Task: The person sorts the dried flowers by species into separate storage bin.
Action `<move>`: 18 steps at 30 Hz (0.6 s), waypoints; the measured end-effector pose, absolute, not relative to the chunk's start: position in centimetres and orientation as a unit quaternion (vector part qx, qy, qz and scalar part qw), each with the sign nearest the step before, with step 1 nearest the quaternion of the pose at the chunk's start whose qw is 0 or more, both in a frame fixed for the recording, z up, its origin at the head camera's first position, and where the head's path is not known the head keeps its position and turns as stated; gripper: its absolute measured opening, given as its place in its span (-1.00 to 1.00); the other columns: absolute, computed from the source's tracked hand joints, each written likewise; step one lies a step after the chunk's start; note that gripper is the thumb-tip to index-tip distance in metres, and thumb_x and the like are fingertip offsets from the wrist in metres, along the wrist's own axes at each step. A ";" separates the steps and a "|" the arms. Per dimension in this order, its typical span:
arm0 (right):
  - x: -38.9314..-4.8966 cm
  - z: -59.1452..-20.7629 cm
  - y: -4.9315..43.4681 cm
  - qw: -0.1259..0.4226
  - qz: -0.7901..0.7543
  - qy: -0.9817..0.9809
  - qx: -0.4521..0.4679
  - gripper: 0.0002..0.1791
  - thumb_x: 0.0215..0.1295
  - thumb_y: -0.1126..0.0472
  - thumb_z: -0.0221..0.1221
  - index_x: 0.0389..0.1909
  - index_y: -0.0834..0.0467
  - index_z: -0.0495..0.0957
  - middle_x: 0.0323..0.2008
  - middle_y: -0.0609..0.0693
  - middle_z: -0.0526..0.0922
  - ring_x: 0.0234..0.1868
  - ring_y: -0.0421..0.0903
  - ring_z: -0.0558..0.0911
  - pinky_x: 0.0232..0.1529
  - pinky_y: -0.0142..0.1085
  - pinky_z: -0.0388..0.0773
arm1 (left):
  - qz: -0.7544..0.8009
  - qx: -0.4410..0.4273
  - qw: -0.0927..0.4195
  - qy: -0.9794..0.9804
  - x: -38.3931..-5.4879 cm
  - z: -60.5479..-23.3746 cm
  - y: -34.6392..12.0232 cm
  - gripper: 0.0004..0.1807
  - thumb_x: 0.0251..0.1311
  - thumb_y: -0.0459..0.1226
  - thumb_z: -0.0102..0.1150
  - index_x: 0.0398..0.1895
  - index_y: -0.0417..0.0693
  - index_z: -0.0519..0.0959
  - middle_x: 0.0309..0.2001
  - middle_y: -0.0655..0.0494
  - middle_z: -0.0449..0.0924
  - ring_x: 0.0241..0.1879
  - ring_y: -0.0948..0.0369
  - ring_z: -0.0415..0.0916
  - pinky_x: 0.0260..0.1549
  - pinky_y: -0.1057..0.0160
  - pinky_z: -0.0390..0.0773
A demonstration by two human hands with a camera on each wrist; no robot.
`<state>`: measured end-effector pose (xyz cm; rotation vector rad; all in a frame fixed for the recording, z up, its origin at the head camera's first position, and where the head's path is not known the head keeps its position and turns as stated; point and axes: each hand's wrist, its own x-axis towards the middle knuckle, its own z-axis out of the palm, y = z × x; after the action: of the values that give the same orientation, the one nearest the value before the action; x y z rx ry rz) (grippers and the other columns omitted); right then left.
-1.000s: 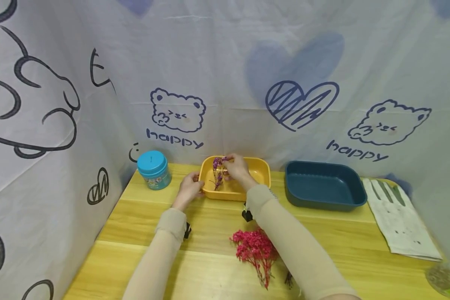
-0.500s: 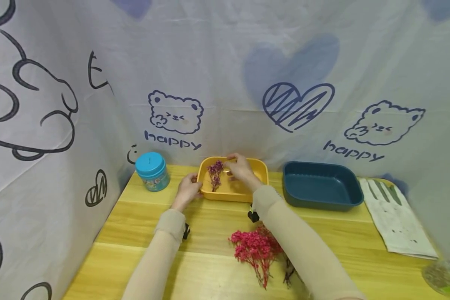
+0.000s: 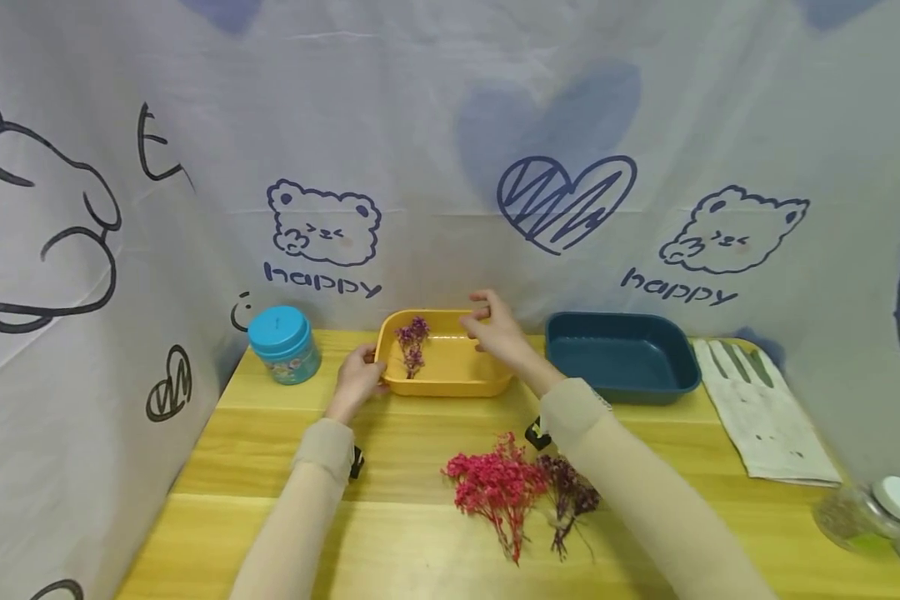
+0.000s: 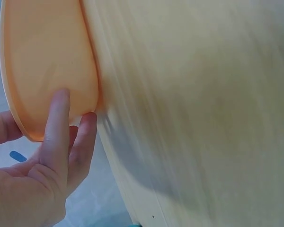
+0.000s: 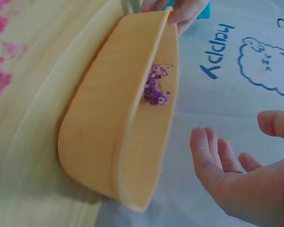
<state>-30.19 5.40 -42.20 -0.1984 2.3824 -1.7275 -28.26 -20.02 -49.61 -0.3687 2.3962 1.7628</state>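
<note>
A small sprig of purple dried flowers (image 3: 412,340) lies in the left part of a yellow rectangular tray (image 3: 450,388). At the tray's left end my left hand (image 3: 356,383) grips the rim, thumb over the edge and fingers against the outer wall, as the left wrist view shows (image 4: 47,161). Above the tray's right end, my right hand (image 3: 504,337) hangs apart from it with relaxed fingers and nothing between them. The right wrist view has the purple flowers (image 5: 156,87) partly hidden behind the tray's wall.
A bunch of red dried flowers (image 3: 498,483) and a dark purple bunch (image 3: 570,492) lie in front. A dark blue tray (image 3: 618,392) stands right, beside white gloves (image 3: 776,433). A lidded jar (image 3: 866,512) is far right; a blue canister (image 3: 285,350) stands left.
The right hand has let go of the purple sprig, which now lies in the yellow tray, and has drawn off to the right. The left hand keeps its hold on the rim.
</note>
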 end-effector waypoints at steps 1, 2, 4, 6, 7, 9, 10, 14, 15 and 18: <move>-29.8 -41.9 5.8 0.095 -0.581 0.805 -0.071 -0.37 0.58 0.16 0.14 0.57 0.13 0.20 0.25 0.26 0.48 0.17 0.27 0.62 0.22 0.16 0.70 | 0.586 -0.123 0.073 0.797 -28.3 -49.6 -20.1 -0.44 0.57 -0.40 -0.13 0.59 -0.26 0.24 0.39 -0.33 0.36 0.33 -0.24 0.49 0.20 -0.07 0.73; -29.4 -41.7 6.2 0.094 -0.578 0.807 -0.074 -0.37 0.58 0.15 0.13 0.57 0.12 0.20 0.25 0.25 0.48 0.17 0.25 0.61 0.22 0.16 0.70 | 0.587 -0.124 0.074 0.797 -28.4 -49.7 -20.1 -0.44 0.57 -0.40 -0.13 0.59 -0.26 0.24 0.39 -0.33 0.36 0.33 -0.23 0.49 0.21 -0.06 0.73; -28.7 -41.2 7.0 0.090 -0.566 0.815 -0.081 -0.38 0.59 0.15 0.13 0.57 0.09 0.20 0.25 0.24 0.48 0.16 0.23 0.62 0.23 0.16 0.70 | 0.589 -0.122 0.075 0.796 -28.4 -49.7 -20.1 -0.43 0.57 -0.39 -0.13 0.60 -0.26 0.23 0.39 -0.33 0.35 0.34 -0.24 0.49 0.21 -0.06 0.73; -27.9 -40.9 7.9 0.084 -0.553 0.824 -0.087 -0.36 0.59 0.12 0.14 0.58 0.06 0.19 0.25 0.22 0.49 0.16 0.22 0.63 0.23 0.15 0.70 | 0.588 -0.120 0.074 0.796 -28.4 -49.8 -20.2 -0.43 0.57 -0.38 -0.13 0.60 -0.26 0.23 0.40 -0.34 0.34 0.34 -0.25 0.49 0.21 -0.07 0.73; -27.5 -40.7 8.3 0.082 -0.547 0.828 -0.089 -0.35 0.59 0.11 0.14 0.59 0.04 0.18 0.25 0.21 0.49 0.17 0.21 0.63 0.22 0.14 0.71 | 0.588 -0.119 0.073 0.796 -28.4 -49.8 -20.3 -0.43 0.57 -0.38 -0.13 0.60 -0.26 0.23 0.40 -0.34 0.35 0.34 -0.25 0.49 0.22 -0.08 0.72; -26.8 -40.6 9.1 0.079 -0.539 0.834 -0.091 -0.33 0.58 0.09 0.14 0.61 0.00 0.16 0.26 0.19 0.49 0.15 0.18 0.65 0.19 0.11 0.72 | 0.588 -0.118 0.072 0.797 -28.4 -49.7 -20.4 -0.43 0.57 -0.37 -0.13 0.60 -0.26 0.23 0.40 -0.34 0.35 0.34 -0.26 0.50 0.22 -0.09 0.72; -26.5 -40.6 9.5 0.078 -0.537 0.835 -0.092 -0.31 0.58 0.08 0.14 0.62 -0.01 0.14 0.26 0.18 0.49 0.14 0.17 0.65 0.18 0.10 0.73 | 0.587 -0.119 0.071 0.798 -28.3 -49.7 -20.4 -0.43 0.57 -0.36 -0.12 0.60 -0.24 0.23 0.40 -0.33 0.35 0.34 -0.25 0.50 0.23 -0.09 0.72; -25.1 -40.7 11.1 0.076 -0.520 0.845 -0.099 -0.28 0.58 0.08 0.14 0.64 -0.02 0.11 0.28 0.19 0.49 0.07 0.12 0.67 0.11 0.00 0.75 | 0.590 -0.113 0.074 0.796 -28.1 -49.5 -20.2 -0.42 0.57 -0.38 -0.15 0.60 -0.29 0.21 0.39 -0.36 0.33 0.35 -0.26 0.48 0.24 -0.09 0.71; -24.8 -40.8 11.5 0.072 -0.513 0.850 -0.102 -0.28 0.58 0.07 0.14 0.64 -0.02 0.11 0.28 0.20 0.50 0.05 0.12 0.67 0.08 -0.05 0.75 | 0.590 -0.113 0.075 0.796 -28.1 -49.5 -20.1 -0.42 0.57 -0.38 -0.15 0.60 -0.30 0.21 0.39 -0.36 0.32 0.35 -0.26 0.47 0.24 -0.09 0.71; -23.7 -41.1 12.8 0.064 -0.490 0.863 -0.108 -0.28 0.57 0.05 0.15 0.63 0.00 0.11 0.29 0.23 0.51 0.02 0.11 0.65 -0.01 -0.13 0.69 | 0.592 -0.111 0.074 0.795 -28.0 -49.5 -19.9 -0.42 0.57 -0.39 -0.16 0.60 -0.31 0.20 0.39 -0.37 0.32 0.36 -0.27 0.47 0.24 -0.10 0.70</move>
<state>-23.73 12.83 -41.09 -0.3265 2.6050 -1.4784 -27.96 -19.94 -49.49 -0.3344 2.3855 1.7765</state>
